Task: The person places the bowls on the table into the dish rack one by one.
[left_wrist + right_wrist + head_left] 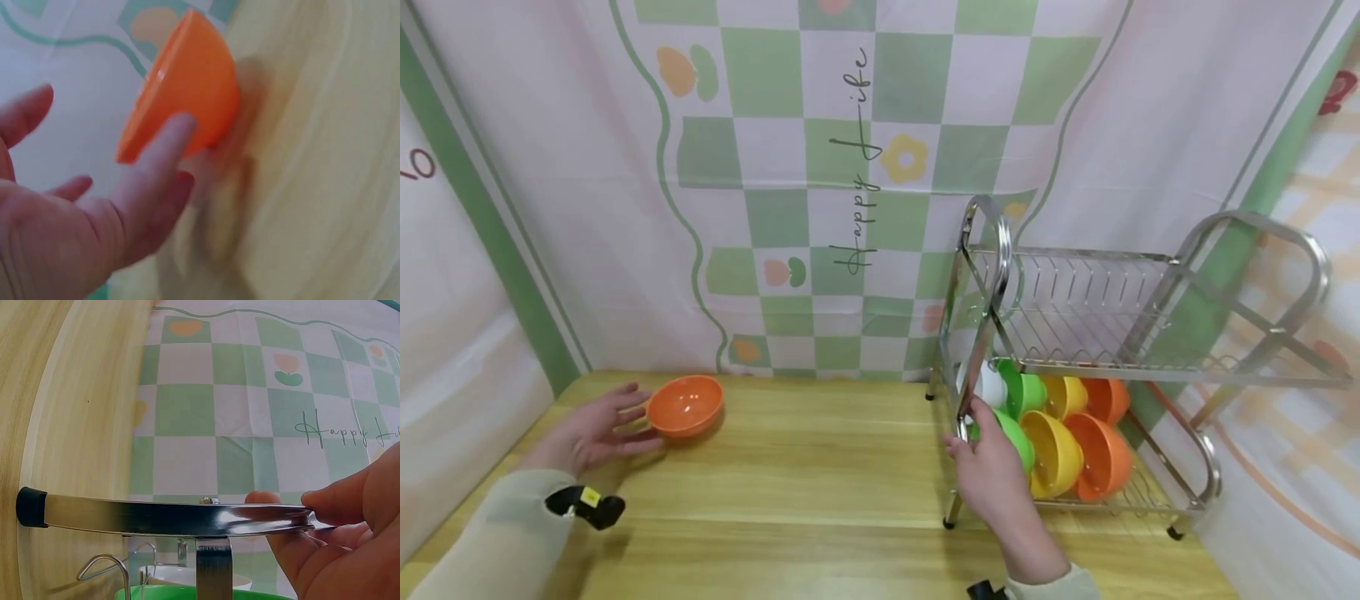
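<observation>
An orange bowl [686,407] rests on the wooden table at the left, mouth upward. My left hand [601,427] is beside it with loosely extended fingers; in the left wrist view a finger [165,140] overlaps the side of the orange bowl [200,81], and I cannot tell whether it touches. At the right, my right hand [994,467] pinches the front left upright of a metal dish rack [988,333] between thumb and fingers. The right wrist view shows the fingers [294,550] around the metal upright [156,517].
On the rack's lower tier sit green [1006,437], yellow [1051,454] and orange bowls [1102,457] in two rows, with a white bowl [990,385] at the back left. Wire slots line the upper tier [1090,312]. A patterned cloth [775,150] hangs behind the table [805,467].
</observation>
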### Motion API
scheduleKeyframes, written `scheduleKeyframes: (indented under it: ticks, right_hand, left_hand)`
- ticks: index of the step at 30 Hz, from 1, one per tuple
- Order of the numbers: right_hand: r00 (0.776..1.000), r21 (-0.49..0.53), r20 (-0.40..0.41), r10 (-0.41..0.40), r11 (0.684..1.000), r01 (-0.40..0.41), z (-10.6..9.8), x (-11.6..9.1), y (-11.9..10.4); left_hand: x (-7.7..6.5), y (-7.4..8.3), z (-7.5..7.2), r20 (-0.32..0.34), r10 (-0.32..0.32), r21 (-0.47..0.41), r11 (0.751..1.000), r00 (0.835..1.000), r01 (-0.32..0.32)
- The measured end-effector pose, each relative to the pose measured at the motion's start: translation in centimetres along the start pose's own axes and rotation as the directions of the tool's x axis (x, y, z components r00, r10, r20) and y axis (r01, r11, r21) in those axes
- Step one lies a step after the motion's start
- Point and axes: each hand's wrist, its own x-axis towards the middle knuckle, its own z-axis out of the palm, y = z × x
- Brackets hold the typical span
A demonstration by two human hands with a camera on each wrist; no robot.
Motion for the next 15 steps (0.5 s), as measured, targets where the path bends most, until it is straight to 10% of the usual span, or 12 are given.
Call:
scheduleKeyframes:
  ticks: [15]
  right_hand:
    - [1.000, 0.004, 0.003, 0.012, 1.000, -0.012, 0.1, 0.1, 0.0]
  left_hand:
    - [1.5, -2.3, -1.1, 0.073, 0.023, -0.114, 0.993, 0.997, -0.014]
